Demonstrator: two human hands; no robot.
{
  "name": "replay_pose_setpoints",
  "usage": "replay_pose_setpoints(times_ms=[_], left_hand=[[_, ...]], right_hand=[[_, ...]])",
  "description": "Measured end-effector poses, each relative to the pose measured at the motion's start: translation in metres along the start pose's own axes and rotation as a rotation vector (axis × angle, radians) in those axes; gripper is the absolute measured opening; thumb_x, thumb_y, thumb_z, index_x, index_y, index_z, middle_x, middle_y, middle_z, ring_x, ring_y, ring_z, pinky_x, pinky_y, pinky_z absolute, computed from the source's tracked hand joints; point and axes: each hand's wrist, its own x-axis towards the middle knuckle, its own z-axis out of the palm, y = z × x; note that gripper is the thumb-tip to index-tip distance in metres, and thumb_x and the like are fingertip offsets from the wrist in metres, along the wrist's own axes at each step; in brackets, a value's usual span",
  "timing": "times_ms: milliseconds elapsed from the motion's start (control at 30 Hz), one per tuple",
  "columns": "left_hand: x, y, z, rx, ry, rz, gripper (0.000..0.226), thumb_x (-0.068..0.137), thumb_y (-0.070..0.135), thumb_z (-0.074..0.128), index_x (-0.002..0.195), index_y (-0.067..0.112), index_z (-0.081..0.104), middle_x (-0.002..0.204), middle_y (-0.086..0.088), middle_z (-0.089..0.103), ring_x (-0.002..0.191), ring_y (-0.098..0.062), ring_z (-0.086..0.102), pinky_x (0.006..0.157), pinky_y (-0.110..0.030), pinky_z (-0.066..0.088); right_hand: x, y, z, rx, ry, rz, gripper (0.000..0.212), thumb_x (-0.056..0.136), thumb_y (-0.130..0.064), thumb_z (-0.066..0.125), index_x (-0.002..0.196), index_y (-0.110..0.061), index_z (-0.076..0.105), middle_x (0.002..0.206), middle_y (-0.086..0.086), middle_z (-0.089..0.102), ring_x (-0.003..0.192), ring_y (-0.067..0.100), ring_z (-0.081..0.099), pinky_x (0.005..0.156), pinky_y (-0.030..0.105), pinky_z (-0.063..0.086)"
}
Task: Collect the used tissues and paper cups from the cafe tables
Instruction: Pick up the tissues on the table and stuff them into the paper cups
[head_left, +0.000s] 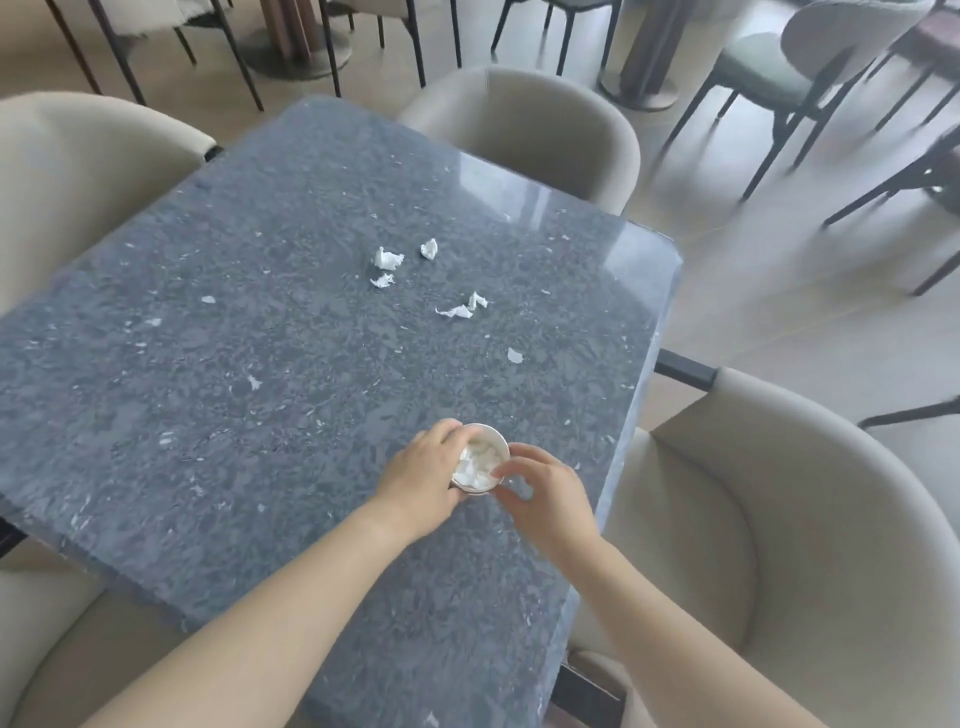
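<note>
A white paper cup (480, 457) stuffed with crumpled tissue stands on the dark stone table (260, 338) near its right edge. My left hand (421, 478) grips the cup from the left side. My right hand (540, 493) sits just right of the cup, fingers curled, fingertips touching its rim; whether it holds anything I cannot tell. Several loose tissue scraps lie farther out: one wad (387, 258), a second (429, 248), a small piece (383, 281), a torn strip (462, 307) and a flake (514, 355).
Beige upholstered chairs surround the table: one at the right (779, 519), one at the far end (545, 130), one at the left (78, 166). More chairs and round table bases stand on the floor beyond.
</note>
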Motion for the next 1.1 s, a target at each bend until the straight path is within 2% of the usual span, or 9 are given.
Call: replay_pose_setpoints(times_ms=[200, 300, 467, 600, 700, 867, 967, 1033, 1100], left_hand=[[0.048, -0.020, -0.021, 0.011, 0.109, -0.087, 0.062, 0.080, 0.023, 0.069, 0.132, 0.032, 0.037, 0.132, 0.007, 0.041, 0.118, -0.020, 0.046, 0.088, -0.041, 0.047], [0.073, -0.032, -0.035, -0.009, 0.171, -0.115, 0.062, 0.079, 0.020, 0.070, 0.132, 0.028, 0.038, 0.132, 0.004, 0.042, 0.118, -0.021, 0.047, 0.089, -0.041, 0.047], [0.112, -0.053, -0.054, 0.068, 0.219, -0.171, 0.061, 0.081, 0.032, 0.067, 0.133, 0.027, 0.035, 0.131, 0.004, 0.042, 0.118, -0.023, 0.047, 0.085, -0.042, 0.049], [0.124, -0.066, -0.060, 0.130, 0.181, -0.162, 0.077, 0.077, 0.048, 0.067, 0.139, 0.026, 0.027, 0.138, 0.004, 0.038, 0.123, -0.022, 0.044, 0.087, -0.038, 0.045], [0.123, -0.079, -0.062, 0.150, 0.113, -0.188, 0.086, 0.077, 0.057, 0.060, 0.144, 0.027, 0.016, 0.146, 0.005, 0.029, 0.130, -0.020, 0.037, 0.096, -0.041, 0.043], [0.132, -0.113, -0.078, 0.274, 0.018, -0.200, 0.070, 0.086, 0.039, 0.049, 0.145, 0.026, 0.015, 0.150, 0.005, 0.024, 0.133, -0.019, 0.032, 0.096, -0.040, 0.043], [0.150, -0.132, -0.077, 0.276, 0.012, -0.267, 0.060, 0.093, 0.038, 0.044, 0.145, 0.019, 0.021, 0.151, 0.000, 0.024, 0.135, -0.023, 0.029, 0.101, -0.043, 0.039], [0.164, -0.144, -0.070, 0.283, -0.025, -0.351, 0.062, 0.093, 0.044, 0.042, 0.145, 0.018, 0.019, 0.154, -0.002, 0.018, 0.140, -0.025, 0.019, 0.107, -0.047, 0.033], [0.176, -0.156, -0.060, 0.273, -0.096, -0.482, 0.071, 0.093, 0.053, 0.036, 0.148, 0.019, 0.007, 0.158, -0.004, 0.000, 0.144, -0.026, 0.001, 0.113, -0.051, 0.021]], right_hand=[[0.071, -0.001, 0.000, 0.036, -0.026, -0.086, 0.015, 0.077, -0.014, 0.072, 0.091, -0.019, 0.071, 0.118, -0.009, 0.063, 0.096, 0.013, 0.062, 0.078, 0.027, 0.050], [0.111, -0.005, 0.000, 0.042, -0.032, -0.136, 0.017, 0.079, -0.012, 0.070, 0.095, -0.018, 0.070, 0.120, -0.007, 0.062, 0.096, 0.014, 0.062, 0.080, 0.025, 0.049], [0.171, -0.007, -0.003, 0.048, -0.092, -0.187, 0.025, 0.082, -0.009, 0.063, 0.106, -0.017, 0.067, 0.125, -0.003, 0.058, 0.107, 0.016, 0.058, 0.086, 0.035, 0.049], [0.198, 0.004, -0.015, 0.045, -0.056, -0.185, 0.043, 0.078, 0.002, 0.051, 0.113, -0.019, 0.062, 0.128, -0.001, 0.053, 0.110, 0.015, 0.054, 0.087, 0.034, 0.050], [0.218, 0.014, -0.024, 0.001, -0.052, -0.199, 0.037, 0.082, 0.000, 0.053, 0.115, -0.016, 0.061, 0.126, 0.001, 0.053, 0.110, 0.018, 0.055, 0.089, 0.037, 0.050], [0.250, 0.021, -0.016, -0.094, -0.104, -0.194, 0.031, 0.084, -0.010, 0.062, 0.113, -0.019, 0.061, 0.125, -0.002, 0.054, 0.110, 0.018, 0.054, 0.086, 0.025, 0.042], [0.266, 0.023, 0.001, -0.168, -0.159, -0.196, 0.032, 0.085, -0.015, 0.063, 0.117, -0.019, 0.060, 0.126, -0.001, 0.054, 0.111, 0.019, 0.054, 0.088, 0.030, 0.043], [0.275, 0.025, 0.013, -0.211, -0.194, -0.179, 0.033, 0.086, -0.020, 0.064, 0.118, -0.020, 0.059, 0.129, 0.000, 0.052, 0.113, 0.021, 0.052, 0.088, 0.035, 0.047], [0.285, 0.030, 0.023, -0.244, -0.225, -0.138, 0.034, 0.086, -0.024, 0.064, 0.120, -0.022, 0.058, 0.130, 0.000, 0.049, 0.116, 0.023, 0.049, 0.089, 0.038, 0.047]])
